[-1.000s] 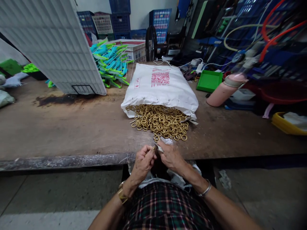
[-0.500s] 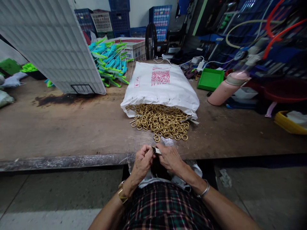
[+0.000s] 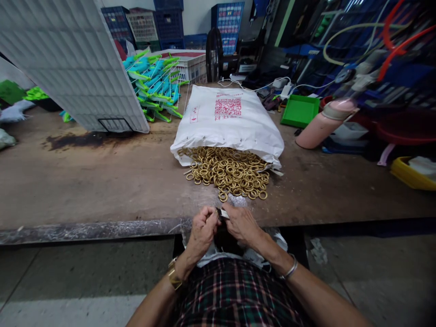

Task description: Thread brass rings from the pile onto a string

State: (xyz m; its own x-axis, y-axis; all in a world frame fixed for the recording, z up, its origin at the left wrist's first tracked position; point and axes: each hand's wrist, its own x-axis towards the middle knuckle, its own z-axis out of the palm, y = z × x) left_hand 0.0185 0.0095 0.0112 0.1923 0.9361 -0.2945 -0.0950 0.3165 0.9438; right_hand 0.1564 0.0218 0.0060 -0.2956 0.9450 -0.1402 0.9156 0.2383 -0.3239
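At the table's front edge my left hand (image 3: 203, 228) is closed, its fingertips pinching something small that I cannot make out. My right hand (image 3: 242, 223) is closed on a small pale tool (image 3: 224, 214), whose tip points at the left fingertips. Both hands nearly touch. Just beyond them lies a heap of brass-coloured rings (image 3: 231, 175), spilling from the open mouth of a white sack (image 3: 228, 120) with a red printed code. A dark opening with white plastic around it shows below the hands.
On the wooden table (image 3: 85, 181) a white ribbed panel (image 3: 85, 68) leans at left, with blue-green plastic pieces (image 3: 156, 86) behind it. At right are a green tray (image 3: 300, 111), a pink bottle (image 3: 322, 125) and a yellow bin (image 3: 412, 175). A fan (image 3: 214, 54) stands behind the sack.
The view has shifted slightly. Both hands stay in nearly the same place and keep their grip; the rings and sack look unchanged.
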